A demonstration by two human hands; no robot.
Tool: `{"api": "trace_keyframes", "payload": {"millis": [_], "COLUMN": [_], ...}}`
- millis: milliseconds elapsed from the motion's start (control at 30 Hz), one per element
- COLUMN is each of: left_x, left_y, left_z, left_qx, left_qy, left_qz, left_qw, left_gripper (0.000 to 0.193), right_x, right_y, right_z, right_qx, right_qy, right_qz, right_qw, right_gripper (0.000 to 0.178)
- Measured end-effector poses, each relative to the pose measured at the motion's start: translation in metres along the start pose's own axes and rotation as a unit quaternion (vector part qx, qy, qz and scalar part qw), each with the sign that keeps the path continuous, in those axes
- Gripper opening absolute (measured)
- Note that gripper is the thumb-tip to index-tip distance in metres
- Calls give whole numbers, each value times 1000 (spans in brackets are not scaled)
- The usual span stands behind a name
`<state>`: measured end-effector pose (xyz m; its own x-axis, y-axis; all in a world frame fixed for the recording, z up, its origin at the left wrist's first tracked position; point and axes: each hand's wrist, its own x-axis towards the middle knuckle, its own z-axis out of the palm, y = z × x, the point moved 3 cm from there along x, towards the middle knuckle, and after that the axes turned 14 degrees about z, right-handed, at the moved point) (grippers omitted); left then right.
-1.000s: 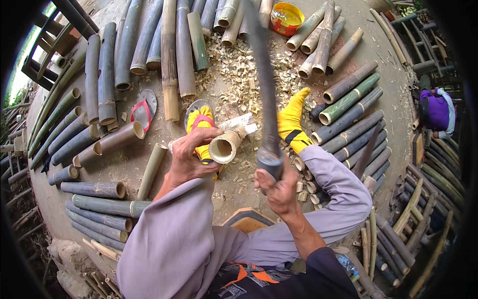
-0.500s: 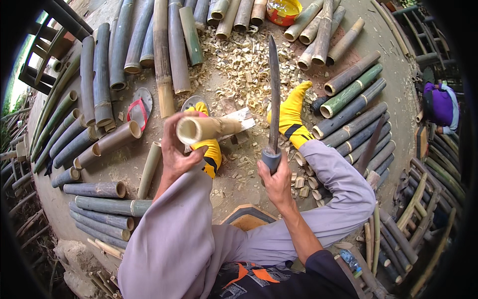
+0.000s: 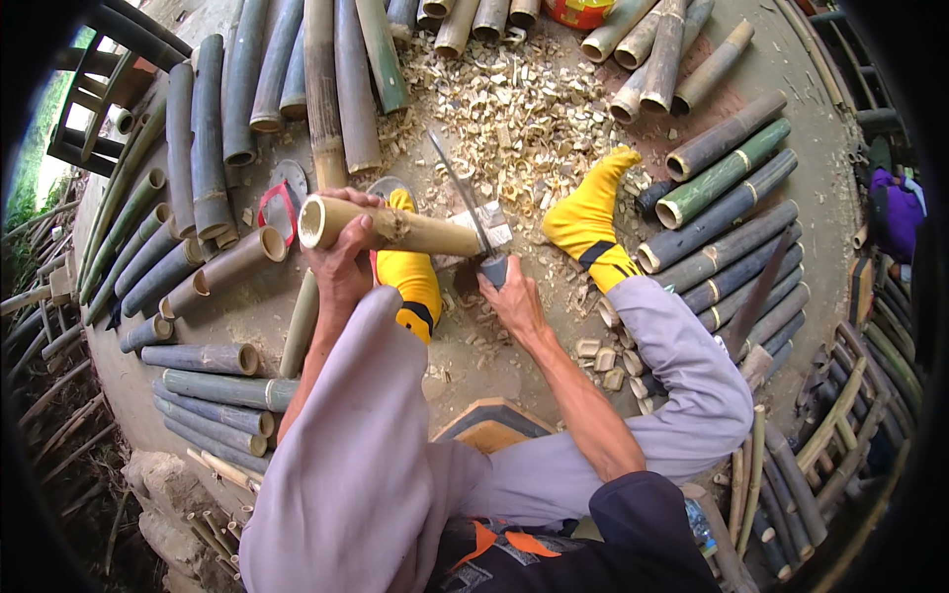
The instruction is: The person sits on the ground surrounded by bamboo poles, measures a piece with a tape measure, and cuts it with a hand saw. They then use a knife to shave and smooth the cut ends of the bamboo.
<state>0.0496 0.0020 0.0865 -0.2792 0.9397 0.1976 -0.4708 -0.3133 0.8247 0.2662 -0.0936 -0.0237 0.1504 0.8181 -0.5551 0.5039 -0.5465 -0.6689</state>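
Head view: bamboo tube gripped by left hand
Knife: held by right hand beside tube's right end
Chips: strewn beyond tube

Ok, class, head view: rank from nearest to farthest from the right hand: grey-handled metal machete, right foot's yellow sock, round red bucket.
1. Grey-handled metal machete: in the right hand.
2. Yellow sock: ahead, rightward.
3. Round red bucket: far ahead, top edge.
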Motion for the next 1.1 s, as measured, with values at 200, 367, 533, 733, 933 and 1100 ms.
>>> {"api": "trace_keyframes", "payload": {"millis": [200,367,533,733,933,1100], "left_x": [3,2,0,-6,-11,-14], "left_y": [-1,-1,-1,12,6,20], "left_z": [-12,-16,-9,-14,-12,-20], "left_qx": [-23,-27,-20,-36,-16,-30], "left_qy": [-9,-45,-58,-17,-44,-34], "left_qz": [-29,-5,-15,-48,-40,-20], "left_qw": [999,999,998,998,998,999], "left_gripper": [39,41,42,48,48,52], "right_x": [-20,-34,12,-34,12,-23], "right_y": [-22,-59,1,-62,5,-48], "right_z": [-26,-44,-13,-44,-9,-45], "right_qx": [100,133,13,171,12,79], "right_qy": [6,122,-22,84,-13,10], "right_qz": [-2,-180,36,-149,21,-32], "right_qw": [995,967,999,970,1000,996], "right_gripper": [39,41,43,39,41,42]}}
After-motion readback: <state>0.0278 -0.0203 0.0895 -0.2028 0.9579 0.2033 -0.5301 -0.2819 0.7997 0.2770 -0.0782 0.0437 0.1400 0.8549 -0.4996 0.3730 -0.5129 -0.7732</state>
